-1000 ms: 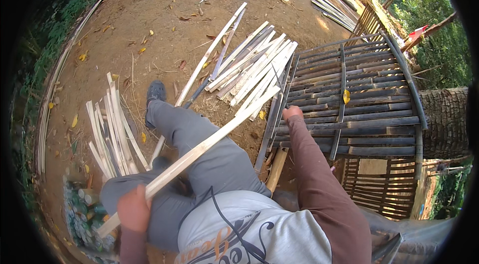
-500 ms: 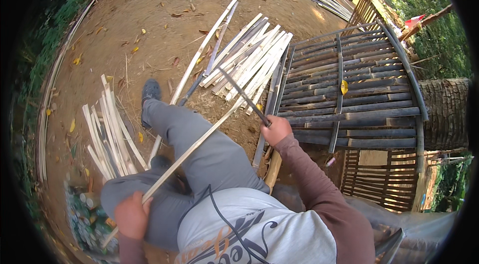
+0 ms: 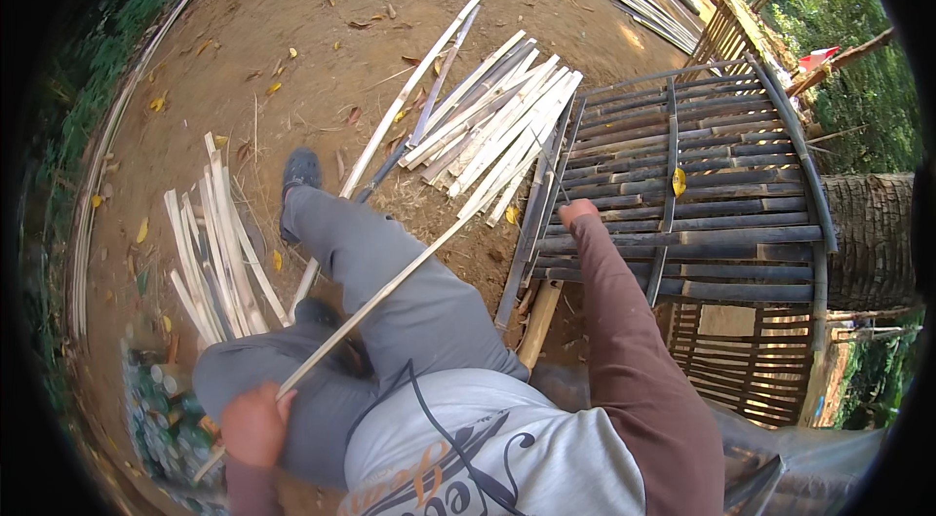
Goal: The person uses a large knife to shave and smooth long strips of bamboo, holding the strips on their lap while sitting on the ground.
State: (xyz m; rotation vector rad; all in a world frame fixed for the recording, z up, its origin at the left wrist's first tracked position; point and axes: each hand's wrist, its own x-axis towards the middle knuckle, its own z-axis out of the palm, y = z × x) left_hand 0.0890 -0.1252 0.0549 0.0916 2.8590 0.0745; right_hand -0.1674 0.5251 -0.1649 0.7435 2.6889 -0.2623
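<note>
My left hand (image 3: 255, 424) is closed around a long pale bamboo strip (image 3: 393, 283), low at the left by my knee. The strip slants across my thighs toward the upper right, and its far end overlaps the pale pieces on the ground. Out at the edge of the slatted bamboo platform, my right hand (image 3: 579, 213) grips a long thin knife (image 3: 553, 172). Its narrow dark blade points up and away, near the strip's far end; whether the two touch I cannot tell. The knife's handle is mostly hidden in my fist.
Split bamboo pieces (image 3: 502, 116) lie in a heap ahead, and another bundle (image 3: 219, 253) is at the left. The bamboo platform (image 3: 702, 185) stands at the right, beside a tree trunk (image 3: 871, 233). Cut bamboo tubes (image 3: 161, 419) are piled at the lower left.
My right hand has moved away and to the right with the knife, its arm now stretched further out. My left hand stays nearly in place on the strip.
</note>
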